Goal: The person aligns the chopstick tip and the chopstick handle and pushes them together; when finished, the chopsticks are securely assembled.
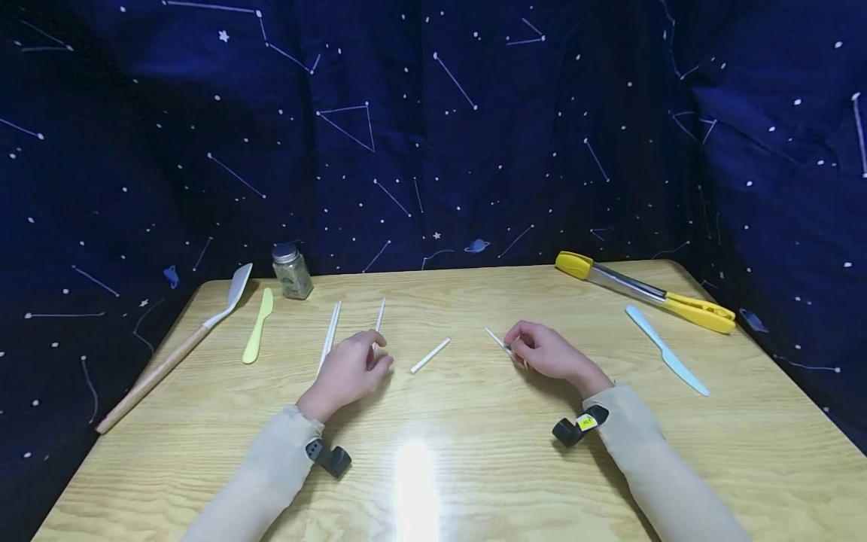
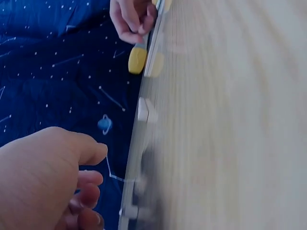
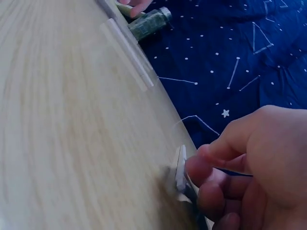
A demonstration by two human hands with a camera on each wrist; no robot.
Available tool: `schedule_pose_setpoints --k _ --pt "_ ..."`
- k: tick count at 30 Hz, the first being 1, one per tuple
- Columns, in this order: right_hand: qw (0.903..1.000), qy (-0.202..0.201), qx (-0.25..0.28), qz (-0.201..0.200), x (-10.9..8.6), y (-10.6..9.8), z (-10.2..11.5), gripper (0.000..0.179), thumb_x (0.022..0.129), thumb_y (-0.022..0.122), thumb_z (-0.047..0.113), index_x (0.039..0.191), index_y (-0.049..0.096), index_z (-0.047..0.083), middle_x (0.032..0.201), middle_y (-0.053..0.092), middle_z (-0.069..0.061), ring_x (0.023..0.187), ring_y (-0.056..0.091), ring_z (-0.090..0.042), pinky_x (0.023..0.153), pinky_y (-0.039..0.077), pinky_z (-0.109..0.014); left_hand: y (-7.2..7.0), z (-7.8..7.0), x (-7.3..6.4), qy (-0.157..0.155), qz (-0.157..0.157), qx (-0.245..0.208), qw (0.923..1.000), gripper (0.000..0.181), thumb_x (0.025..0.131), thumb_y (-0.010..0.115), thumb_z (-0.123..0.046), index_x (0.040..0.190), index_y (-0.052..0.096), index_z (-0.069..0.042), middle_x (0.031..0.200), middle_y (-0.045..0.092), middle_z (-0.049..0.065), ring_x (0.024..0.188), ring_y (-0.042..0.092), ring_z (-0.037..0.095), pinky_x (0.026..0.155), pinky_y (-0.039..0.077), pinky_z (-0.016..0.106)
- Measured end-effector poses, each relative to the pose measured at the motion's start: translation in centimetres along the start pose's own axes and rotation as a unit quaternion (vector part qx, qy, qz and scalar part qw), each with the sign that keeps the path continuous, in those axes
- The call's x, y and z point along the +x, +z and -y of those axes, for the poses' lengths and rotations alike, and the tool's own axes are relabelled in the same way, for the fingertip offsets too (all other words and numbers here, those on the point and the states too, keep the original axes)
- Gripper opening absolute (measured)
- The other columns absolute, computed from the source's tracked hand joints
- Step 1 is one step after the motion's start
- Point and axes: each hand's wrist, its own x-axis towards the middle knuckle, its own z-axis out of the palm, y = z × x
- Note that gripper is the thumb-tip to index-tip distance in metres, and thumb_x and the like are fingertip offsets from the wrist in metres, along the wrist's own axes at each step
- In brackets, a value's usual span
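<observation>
My left hand (image 1: pixel 348 374) hovers low over the table with thumb and fingers parted, holding nothing visible. Beside its fingers lie two white sticks (image 1: pixel 330 335) side by side, and another white stick (image 1: pixel 381 315) extends beyond its fingertips. A further, thicker-looking white stick (image 1: pixel 430 355) lies slanted between the hands. At the right, the bent fingers of my right hand (image 1: pixel 550 352) are at a thin white stick (image 1: pixel 497 341). In the right wrist view this stick (image 3: pixel 181 167) is right beside the fingertips; whether they pinch it is unclear.
Left on the wooden table (image 1: pixel 474 467) are a wooden-handled spatula (image 1: pixel 176 354), a light green knife (image 1: pixel 258 327) and a lidded jar (image 1: pixel 293 272). Yellow-tipped tongs (image 1: pixel 630 286) and a light blue knife (image 1: pixel 667 351) lie at the right. A dark blue starry curtain (image 1: pixel 433 150) hangs behind.
</observation>
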Motion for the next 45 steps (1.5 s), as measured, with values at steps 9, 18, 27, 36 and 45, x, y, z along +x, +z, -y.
schedule_pose_setpoints --k 9,18,27,36,45 --pt "0.9967 -0.013 -0.079 -0.014 -0.2 0.7 0.2 0.011 0.091 0.053 0.006 0.100 0.057 0.001 0.066 0.049 -0.001 0.054 0.046 -0.010 0.053 0.040 -0.024 1.2 -1.4 -0.6 0.052 -0.013 0.014 0.9985 0.020 0.084 0.070 -0.019 0.097 0.065 -0.005 0.066 0.050 -0.006 0.053 0.040 0.004 0.048 0.035 0.021" --pt "0.9962 -0.007 -0.081 -0.030 -0.4 0.7 0.5 0.011 0.087 0.057 0.004 0.098 0.057 -0.001 0.064 0.049 0.000 0.051 0.045 -0.007 0.050 0.039 -0.022 2.9 -1.6 -0.7 0.087 -0.065 0.025 0.9938 0.026 0.074 0.079 -0.026 0.088 0.068 -0.007 0.073 0.041 -0.003 0.070 0.039 0.015 0.063 0.035 0.027" --pt "0.9944 0.002 -0.092 -0.052 -0.7 0.6 0.5 0.011 0.084 0.059 0.004 0.094 0.058 0.000 0.066 0.047 0.000 0.056 0.044 -0.010 0.052 0.037 -0.023 5.1 -3.2 -0.9 0.088 -0.110 0.039 0.9892 0.025 0.076 0.078 -0.024 0.088 0.069 -0.005 0.079 0.044 0.001 0.075 0.039 0.018 0.066 0.034 0.027" --pt "0.9895 0.015 -0.134 -0.052 -0.5 0.8 0.5 0.006 0.083 0.059 0.009 0.083 0.061 0.004 0.067 0.052 0.000 0.061 0.045 -0.011 0.056 0.037 -0.023 5.7 -3.9 -1.2 0.057 -0.108 0.050 0.9913 0.017 0.079 0.076 -0.020 0.087 0.070 -0.006 0.077 0.045 0.000 0.072 0.040 0.016 0.059 0.033 0.022" --pt "0.9795 0.021 -0.199 -0.023 -0.4 1.0 1.3 0.005 0.083 0.059 0.010 0.080 0.061 0.006 0.071 0.058 -0.001 0.063 0.049 -0.013 0.060 0.041 -0.027 5.9 -4.7 -1.2 0.046 -0.141 0.066 0.9868 0.005 0.078 0.071 -0.011 0.078 0.070 -0.006 0.068 0.055 0.000 0.066 0.041 0.018 0.060 0.033 0.024"
